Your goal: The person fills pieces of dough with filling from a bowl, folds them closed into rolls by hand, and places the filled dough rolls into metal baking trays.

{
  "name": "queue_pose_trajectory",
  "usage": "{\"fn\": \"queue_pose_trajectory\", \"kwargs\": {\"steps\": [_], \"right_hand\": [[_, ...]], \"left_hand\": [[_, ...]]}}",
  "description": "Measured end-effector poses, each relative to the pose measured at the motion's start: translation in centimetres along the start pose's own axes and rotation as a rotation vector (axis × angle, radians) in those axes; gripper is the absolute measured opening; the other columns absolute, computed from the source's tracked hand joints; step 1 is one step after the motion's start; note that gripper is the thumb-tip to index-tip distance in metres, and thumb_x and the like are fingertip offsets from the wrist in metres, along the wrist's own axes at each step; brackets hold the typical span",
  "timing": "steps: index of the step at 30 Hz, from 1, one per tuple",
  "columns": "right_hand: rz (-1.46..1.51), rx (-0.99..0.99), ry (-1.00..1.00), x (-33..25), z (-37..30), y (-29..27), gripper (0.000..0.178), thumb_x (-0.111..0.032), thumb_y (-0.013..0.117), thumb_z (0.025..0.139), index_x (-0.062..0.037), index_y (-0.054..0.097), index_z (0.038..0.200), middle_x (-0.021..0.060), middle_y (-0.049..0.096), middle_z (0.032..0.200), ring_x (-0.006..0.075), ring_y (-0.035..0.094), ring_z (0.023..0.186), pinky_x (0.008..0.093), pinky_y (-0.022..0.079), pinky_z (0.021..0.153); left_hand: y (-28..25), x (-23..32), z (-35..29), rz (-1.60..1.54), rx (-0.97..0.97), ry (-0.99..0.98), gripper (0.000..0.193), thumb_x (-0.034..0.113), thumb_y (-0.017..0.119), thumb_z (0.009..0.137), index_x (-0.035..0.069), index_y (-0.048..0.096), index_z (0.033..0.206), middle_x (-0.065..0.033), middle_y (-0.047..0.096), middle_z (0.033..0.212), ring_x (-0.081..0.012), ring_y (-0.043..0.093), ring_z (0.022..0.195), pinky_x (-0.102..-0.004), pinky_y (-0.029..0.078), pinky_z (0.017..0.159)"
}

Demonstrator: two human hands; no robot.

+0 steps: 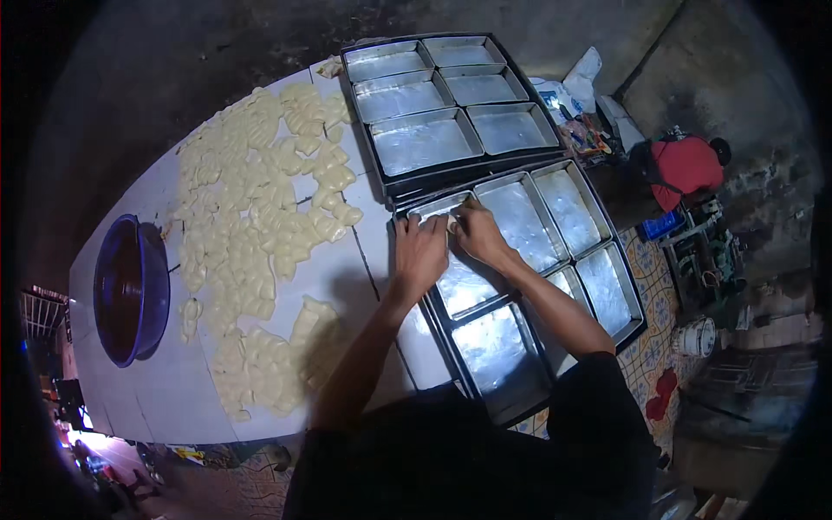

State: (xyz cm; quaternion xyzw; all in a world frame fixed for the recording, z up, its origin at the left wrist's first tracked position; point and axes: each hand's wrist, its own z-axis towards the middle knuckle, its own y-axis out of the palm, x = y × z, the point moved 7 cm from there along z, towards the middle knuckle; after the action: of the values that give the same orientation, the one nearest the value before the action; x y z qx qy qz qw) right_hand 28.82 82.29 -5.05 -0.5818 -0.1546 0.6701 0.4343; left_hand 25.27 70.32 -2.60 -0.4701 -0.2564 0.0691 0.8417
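Note:
My left hand (422, 253) and my right hand (481, 234) meet over the far left pan (466, 282) of the nearer metal tray of pans. Fingers of both hands are bent and close together, with a small pale bit of dough (451, 224) showing between them. Most of that piece is hidden by the fingers. To my left, many pale yellow dough pieces (286, 221) lie spread across the white tiled table (364, 321). Several shiny rectangular pans (517, 217) sit in the dark tray (494, 412) under my forearms.
Behind the near tray stands another dark tray (433, 178) holding several rectangular pans (425, 141). A blue-purple basin (130, 290) stands at the table's left end. Plastic packets (582, 134) lie beyond the trays at the right. A red item (687, 172) and machinery (706, 247) stand farther right.

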Motion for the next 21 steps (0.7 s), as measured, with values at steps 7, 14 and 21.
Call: {"fn": "queue_pose_trajectory", "kwargs": {"steps": [7, 14, 21], "right_hand": [[-0.255, -0.027, -0.147, -2.5, -2.0, 0.0, 0.035, 0.001, 0.052, 0.081, 0.006, 0.057, 0.115, 0.0335, 0.046, 0.128, 0.0466, 0.051, 0.113, 0.0475, 0.049, 0.086], [-0.307, -0.188, -0.014, 0.7, -0.3, 1.9, 0.029, 0.0, 0.054, 0.078, 0.0076, 0.058, 0.106, 0.0268, 0.056, 0.103, 0.0437, 0.06, 0.094, 0.0453, 0.053, 0.079], [-0.364, -0.109, -0.012, -1.8, -1.1, 0.6, 0.028, 0.0, 0.053, 0.078, 0.0108, 0.054, 0.104, 0.0315, 0.055, 0.11, 0.0417, 0.059, 0.099, 0.0438, 0.052, 0.081]], "left_hand": [[1.9, -0.9, 0.1, 0.194, -0.13, 0.001, 0.023, 0.012, 0.067, 0.064, 0.004, 0.068, 0.085, -0.0141, 0.059, 0.09, -0.0274, 0.05, 0.098, -0.0446, 0.032, 0.09], [2.1, -1.4, 0.0, 0.191, -0.136, -0.075, 0.041, 0.011, 0.072, 0.066, 0.004, 0.063, 0.105, -0.0111, 0.06, 0.096, -0.0243, 0.052, 0.102, -0.0488, 0.028, 0.097], [2.1, -2.3, -0.6, 0.069, -0.186, -0.085, 0.037, 0.012, 0.073, 0.07, 0.009, 0.067, 0.106, -0.0061, 0.061, 0.108, -0.02, 0.051, 0.113, -0.052, 0.023, 0.101]]}}
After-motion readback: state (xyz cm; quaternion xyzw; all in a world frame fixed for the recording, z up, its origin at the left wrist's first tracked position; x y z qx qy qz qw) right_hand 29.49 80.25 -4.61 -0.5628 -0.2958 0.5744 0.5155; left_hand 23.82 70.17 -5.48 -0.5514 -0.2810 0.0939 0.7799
